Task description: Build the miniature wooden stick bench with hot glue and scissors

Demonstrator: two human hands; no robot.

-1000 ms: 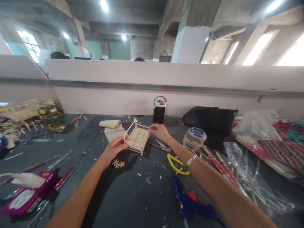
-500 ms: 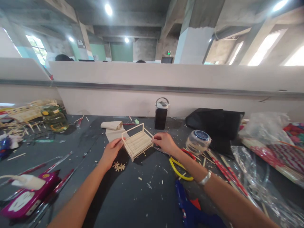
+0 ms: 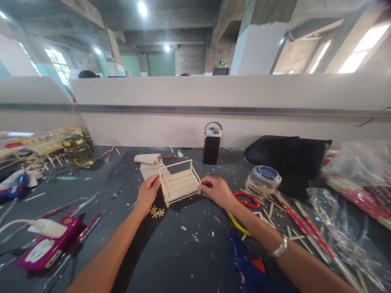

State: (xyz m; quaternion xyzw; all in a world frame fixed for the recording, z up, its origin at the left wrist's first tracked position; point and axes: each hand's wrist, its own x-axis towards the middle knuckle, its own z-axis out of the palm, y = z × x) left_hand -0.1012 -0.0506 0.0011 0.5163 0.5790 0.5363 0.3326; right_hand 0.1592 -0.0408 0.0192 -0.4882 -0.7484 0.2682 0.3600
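A small model bed frame (image 3: 180,184) made of pale wooden sticks is held just over the dark tabletop, with a slatted base and thin rails. My left hand (image 3: 148,194) pinches its left end between thumb and fingers. At the opposite end, my right hand (image 3: 217,191) grips the lower right corner. Small wooden star-shaped pieces (image 3: 157,211) lie below my left hand. Behind the frame rests a partly unrolled piece of beige paper (image 3: 149,165). Beneath my right forearm are red-handled and yellow-handled tools (image 3: 247,199), partly covered.
A blue glue gun (image 3: 244,260) lies at front right. Nearby stand a clear round jar (image 3: 263,181) and a black lantern-like device (image 3: 211,146). To the left are a purple power strip (image 3: 42,252) and a greenish bottle (image 3: 78,151). Plastic wrapping (image 3: 336,228) covers the right side.
The bed frame has turned slightly, its front edge now lying more level across the view. Both hands keep their hold. The whole scene has shifted a little rightward as the camera moved.
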